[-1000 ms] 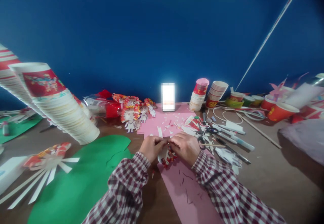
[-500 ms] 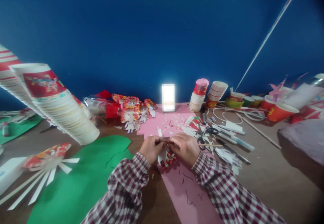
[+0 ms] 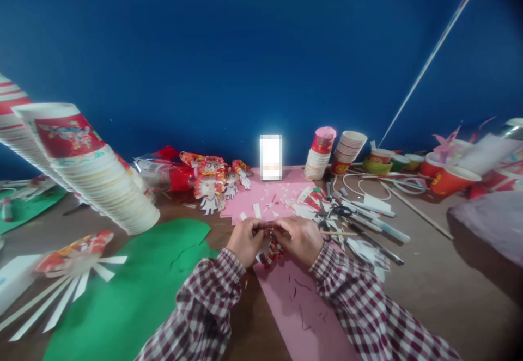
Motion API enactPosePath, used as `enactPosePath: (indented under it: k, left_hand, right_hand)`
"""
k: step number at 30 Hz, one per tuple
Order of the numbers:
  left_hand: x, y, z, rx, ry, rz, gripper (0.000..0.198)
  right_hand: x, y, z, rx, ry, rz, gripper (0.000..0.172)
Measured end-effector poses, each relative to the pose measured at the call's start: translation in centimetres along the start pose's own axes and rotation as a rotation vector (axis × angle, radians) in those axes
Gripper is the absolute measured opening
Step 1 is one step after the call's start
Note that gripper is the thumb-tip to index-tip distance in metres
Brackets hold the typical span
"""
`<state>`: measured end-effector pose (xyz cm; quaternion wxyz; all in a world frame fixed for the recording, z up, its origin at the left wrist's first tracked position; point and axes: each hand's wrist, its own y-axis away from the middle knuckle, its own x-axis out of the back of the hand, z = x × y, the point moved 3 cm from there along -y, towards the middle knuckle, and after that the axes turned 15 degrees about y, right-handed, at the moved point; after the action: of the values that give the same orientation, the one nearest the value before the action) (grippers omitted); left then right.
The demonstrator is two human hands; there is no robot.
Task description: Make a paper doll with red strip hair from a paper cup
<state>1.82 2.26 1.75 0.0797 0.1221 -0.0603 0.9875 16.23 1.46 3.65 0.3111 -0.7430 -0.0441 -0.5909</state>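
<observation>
My left hand [image 3: 246, 240] and my right hand [image 3: 300, 239] meet above the front edge of the pink paper [image 3: 302, 301]. Between them they pinch a small red-and-white patterned paper piece [image 3: 273, 253], which looks cut from a paper cup. Its lower part hangs below my fingers; the fingers hide its upper part. Both hands are closed, thumbs and fingertips close together. Beyond my hands, finished-looking paper dolls [image 3: 210, 195] with red and yellow curled hair lie at the back left of the pink paper. White paper scraps [image 3: 310, 200] are spread on the paper's far part.
Left stand tall leaning stacks of paper cups [image 3: 102, 170], a green paper sheet [image 3: 122, 285] and a cut-up cup with strips [image 3: 77, 265]. On the right lie scissors [image 3: 342, 211], pens [image 3: 390, 230], a wooden stick [image 3: 417, 211] and more cups [image 3: 453, 180]. A blue wall [image 3: 245, 50] rises behind.
The paper piece has turned between my fingers, so less of its white side shows. My hands have hardly moved otherwise.
</observation>
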Motion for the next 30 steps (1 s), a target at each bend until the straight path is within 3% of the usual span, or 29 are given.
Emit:
enactPosePath:
  k: [16, 22, 30]
  left_hand:
    - [-0.07, -0.17, 0.34, 0.13, 0.137, -0.027, 0.025]
    - [-0.09, -0.3, -0.02, 0.11, 0.153, -0.058, 0.025]
    - [0.14, -0.09, 0.7, 0.065, 0.057, 0.026, 0.023]
  right_hand:
    - [-0.08, 0.15, 0.15, 0.162, -0.083, 0.084, 0.017]
    - [0.1, 0.01, 0.05, 0.163, -0.067, 0.084, 0.017]
    - [0.46, -0.12, 0.09, 0.142, -0.032, 0.058, 0.016]
